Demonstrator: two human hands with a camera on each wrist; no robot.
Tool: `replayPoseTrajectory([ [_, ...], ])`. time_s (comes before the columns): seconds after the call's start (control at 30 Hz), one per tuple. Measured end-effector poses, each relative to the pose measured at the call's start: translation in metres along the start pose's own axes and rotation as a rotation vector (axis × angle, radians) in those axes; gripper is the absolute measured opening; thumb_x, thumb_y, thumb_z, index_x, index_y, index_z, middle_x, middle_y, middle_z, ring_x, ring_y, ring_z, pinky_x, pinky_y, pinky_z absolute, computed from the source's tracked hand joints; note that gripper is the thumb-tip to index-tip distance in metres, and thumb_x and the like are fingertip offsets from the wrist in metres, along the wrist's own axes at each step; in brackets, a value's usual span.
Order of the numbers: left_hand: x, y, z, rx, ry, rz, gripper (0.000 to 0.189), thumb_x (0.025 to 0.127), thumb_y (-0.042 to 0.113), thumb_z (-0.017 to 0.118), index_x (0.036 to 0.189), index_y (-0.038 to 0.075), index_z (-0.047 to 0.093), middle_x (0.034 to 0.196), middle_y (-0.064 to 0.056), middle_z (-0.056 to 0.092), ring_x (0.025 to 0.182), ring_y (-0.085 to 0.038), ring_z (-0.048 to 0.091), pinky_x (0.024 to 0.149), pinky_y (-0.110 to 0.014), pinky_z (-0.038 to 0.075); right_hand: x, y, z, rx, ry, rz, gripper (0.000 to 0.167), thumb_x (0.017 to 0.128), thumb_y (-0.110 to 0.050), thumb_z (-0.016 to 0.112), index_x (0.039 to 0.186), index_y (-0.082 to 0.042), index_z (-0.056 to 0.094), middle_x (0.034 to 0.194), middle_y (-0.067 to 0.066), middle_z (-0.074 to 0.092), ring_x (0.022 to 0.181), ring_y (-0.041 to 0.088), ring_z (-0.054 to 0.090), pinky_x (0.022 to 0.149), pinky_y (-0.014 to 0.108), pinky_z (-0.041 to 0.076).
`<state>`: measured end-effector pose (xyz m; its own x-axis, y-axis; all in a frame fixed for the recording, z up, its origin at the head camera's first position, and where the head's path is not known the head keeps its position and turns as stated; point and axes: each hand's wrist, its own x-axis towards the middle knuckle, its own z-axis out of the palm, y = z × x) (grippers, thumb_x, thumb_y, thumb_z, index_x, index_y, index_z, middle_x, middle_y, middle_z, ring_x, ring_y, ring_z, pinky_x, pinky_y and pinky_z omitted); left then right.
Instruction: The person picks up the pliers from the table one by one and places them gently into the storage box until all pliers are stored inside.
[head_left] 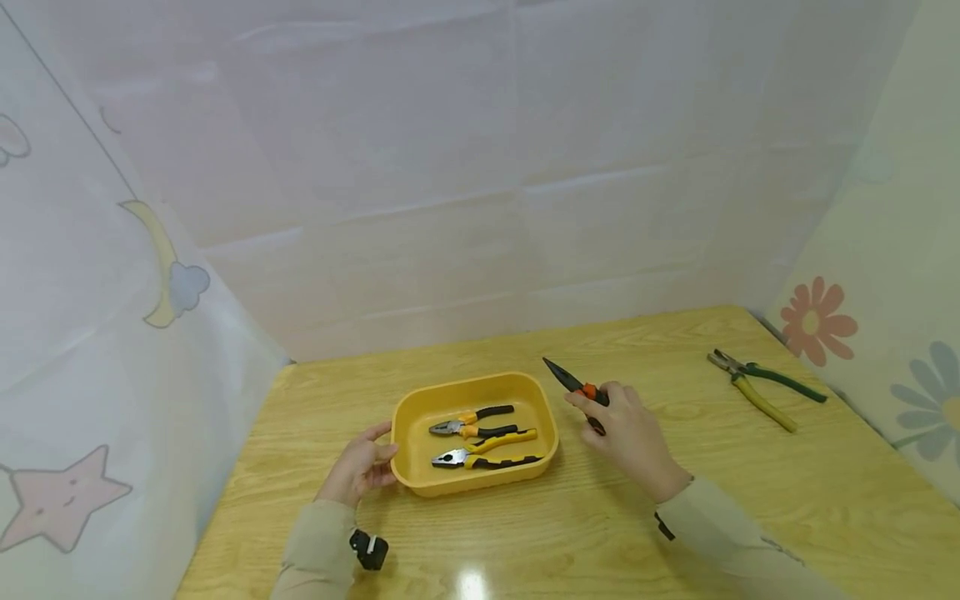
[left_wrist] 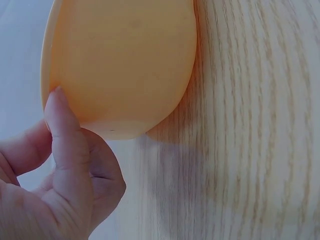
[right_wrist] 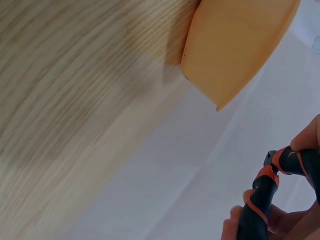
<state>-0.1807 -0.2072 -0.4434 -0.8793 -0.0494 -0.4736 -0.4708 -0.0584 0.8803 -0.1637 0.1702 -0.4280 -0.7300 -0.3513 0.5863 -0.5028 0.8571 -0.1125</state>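
Note:
A yellow tray (head_left: 475,387) with raised walls stands on the table. My left hand (head_left: 362,465) pinches its left rim, thumb on one side and fingers on the other, as the left wrist view shows. Inside lie two pairs of combination pliers: a smaller orange-and-black pair (head_left: 468,431) and a larger yellow-and-black pair (head_left: 474,457). To the right of the tray, my right hand (head_left: 628,433) grips black-and-red needle-nose pliers (head_left: 564,377) by the handles, their pointed tip aimed up and left. In the right wrist view the two handles (right_wrist: 257,205) stand spread apart.
Farther right on the wooden table (head_left: 675,350) lies another pair of pliers (head_left: 738,372), with one green and one yellow handle. Pale sheets (head_left: 450,208) hang behind the table and on both sides. A black wrist device (head_left: 369,550) sits by the left sleeve.

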Motion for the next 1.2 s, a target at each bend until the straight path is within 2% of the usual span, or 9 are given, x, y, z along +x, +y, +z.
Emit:
replayPoseTrajectory([
  [0.23, -0.001, -0.001, 0.000, -0.001, 0.007, -0.005, 0.052, 0.096, -0.005, 0.050, 0.147, 0.001, 0.036, 0.085, -0.011, 0.053, 0.065, -0.015, 0.052, 0.051, -0.024, 0.052, 0.004, -0.010, 0.004, 0.028, -0.052, 0.007, 0.041, 0.077, -0.006, 0.074, 0.117, -0.015, 0.072, 0.100, 0.024, 0.055, 0.079, 0.033, 0.052, 0.056, 0.041, 0.051],
  [0.57, -0.001, -0.001, 0.000, -0.011, 0.004, -0.003, 0.053, 0.096, -0.005, 0.050, 0.147, 0.000, 0.035, 0.083, -0.010, 0.051, 0.064, -0.015, 0.051, 0.050, -0.024, 0.051, 0.006, -0.019, 0.012, 0.056, -0.027, -0.040, 0.040, 0.076, -0.004, 0.076, 0.114, -0.014, 0.073, 0.101, 0.025, 0.055, 0.078, 0.033, 0.051, 0.053, 0.036, 0.047],
  [0.8, 0.001, 0.000, 0.000, -0.014, 0.008, -0.008, 0.053, 0.096, -0.005, 0.050, 0.147, 0.001, 0.036, 0.084, -0.010, 0.053, 0.063, -0.015, 0.052, 0.049, -0.024, 0.051, 0.009, -0.026, 0.013, 0.086, -0.047, -0.045, 0.040, 0.075, -0.003, 0.074, 0.114, -0.014, 0.073, 0.103, 0.025, 0.055, 0.081, 0.034, 0.052, 0.057, 0.038, 0.049],
  [1.2, 0.000, 0.000, -0.001, -0.021, 0.000, -0.008, 0.054, 0.096, -0.005, 0.049, 0.148, 0.001, 0.034, 0.081, -0.010, 0.053, 0.062, -0.014, 0.053, 0.048, -0.023, 0.051, 0.013, -0.038, 0.023, 0.125, -0.068, -0.062, 0.040, 0.078, -0.006, 0.074, 0.117, -0.017, 0.073, 0.102, 0.023, 0.054, 0.080, 0.031, 0.051, 0.055, 0.035, 0.048],
])
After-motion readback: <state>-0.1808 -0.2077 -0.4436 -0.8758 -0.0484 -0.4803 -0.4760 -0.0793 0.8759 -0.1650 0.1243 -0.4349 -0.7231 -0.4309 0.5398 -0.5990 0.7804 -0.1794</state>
